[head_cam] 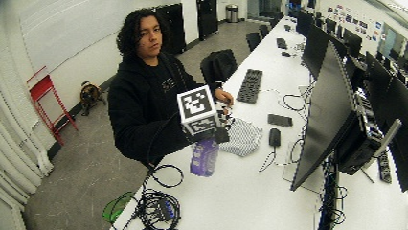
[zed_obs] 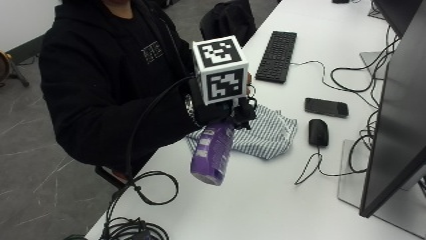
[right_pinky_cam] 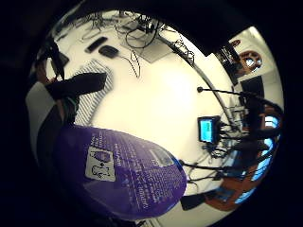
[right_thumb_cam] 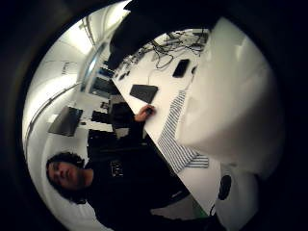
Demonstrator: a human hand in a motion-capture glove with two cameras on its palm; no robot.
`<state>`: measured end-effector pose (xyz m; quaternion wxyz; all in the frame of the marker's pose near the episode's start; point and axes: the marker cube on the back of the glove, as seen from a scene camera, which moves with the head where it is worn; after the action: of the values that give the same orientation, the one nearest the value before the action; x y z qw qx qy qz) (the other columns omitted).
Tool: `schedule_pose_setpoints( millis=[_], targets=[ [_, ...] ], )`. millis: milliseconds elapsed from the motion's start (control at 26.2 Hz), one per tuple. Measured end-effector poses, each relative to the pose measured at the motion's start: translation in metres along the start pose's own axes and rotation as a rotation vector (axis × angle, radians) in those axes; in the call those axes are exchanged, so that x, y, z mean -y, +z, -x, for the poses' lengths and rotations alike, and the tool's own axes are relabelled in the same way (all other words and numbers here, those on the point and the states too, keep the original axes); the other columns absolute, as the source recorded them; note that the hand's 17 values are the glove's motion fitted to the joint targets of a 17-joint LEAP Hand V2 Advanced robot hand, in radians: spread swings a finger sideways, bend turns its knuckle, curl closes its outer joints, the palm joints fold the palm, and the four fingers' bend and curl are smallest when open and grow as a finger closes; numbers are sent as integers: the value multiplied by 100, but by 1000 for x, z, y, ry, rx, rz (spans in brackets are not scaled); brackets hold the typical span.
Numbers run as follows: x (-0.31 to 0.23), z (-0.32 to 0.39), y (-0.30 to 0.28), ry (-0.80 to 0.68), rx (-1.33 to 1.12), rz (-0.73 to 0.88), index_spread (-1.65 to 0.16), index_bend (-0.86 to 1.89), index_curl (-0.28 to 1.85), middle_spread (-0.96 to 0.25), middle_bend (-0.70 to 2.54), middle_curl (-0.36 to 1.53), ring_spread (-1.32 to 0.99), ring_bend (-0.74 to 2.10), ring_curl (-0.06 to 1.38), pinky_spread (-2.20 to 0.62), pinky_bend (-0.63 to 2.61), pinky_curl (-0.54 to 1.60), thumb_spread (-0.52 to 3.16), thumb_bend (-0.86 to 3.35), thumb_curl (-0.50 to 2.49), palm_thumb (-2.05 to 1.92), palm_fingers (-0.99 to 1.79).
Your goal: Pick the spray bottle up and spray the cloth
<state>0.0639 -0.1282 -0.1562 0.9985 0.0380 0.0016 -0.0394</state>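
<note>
Bottle (zed_obs: 212, 152), purple with white label print, hangs gripped in gloved right hand (zed_obs: 212, 107) above table (zed_obs: 279, 200).

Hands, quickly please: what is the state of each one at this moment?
Gloved right hand: grip closed round the top of the purple spray bottle, lifted off the table.
Bare left hand: rests at the table edge by the keyboard; holds nothing visible.

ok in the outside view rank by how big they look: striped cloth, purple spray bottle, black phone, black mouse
1. blue-and-white striped cloth
2. purple plastic spray bottle, though it is held up off the table, nearer the camera, so its rank is unsure
3. flat black phone and black computer mouse: alike, not ranked
</note>
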Motion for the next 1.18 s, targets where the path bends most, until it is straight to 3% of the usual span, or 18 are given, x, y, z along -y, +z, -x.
schedule_pose_setpoints(
  millis=[458, 687, 993, 1184],
  targets=[
    [29, 46, 65, -57, -445, 420, -30, 15, 36, -19, 54, 57, -20, 65, 48, -24, 50, 42, 26, -3, 72, 112, 121],
    [32, 59, 111, -113, -512, 548, -30, 14, 37, -19, 53, 58, -21, 66, 49, -23, 49, 42, 25, -2, 73, 112, 121],
    [35, 63, 147, -155, -497, 608, -30, 15, 39, -19, 53, 58, -21, 66, 49, -23, 49, 42, 24, -3, 75, 111, 121],
    [51, 75, 121, -171, -334, 497, -30, 15, 39, -19, 52, 58, -21, 65, 49, -23, 49, 42, 23, -3, 75, 111, 121]
  ],
)
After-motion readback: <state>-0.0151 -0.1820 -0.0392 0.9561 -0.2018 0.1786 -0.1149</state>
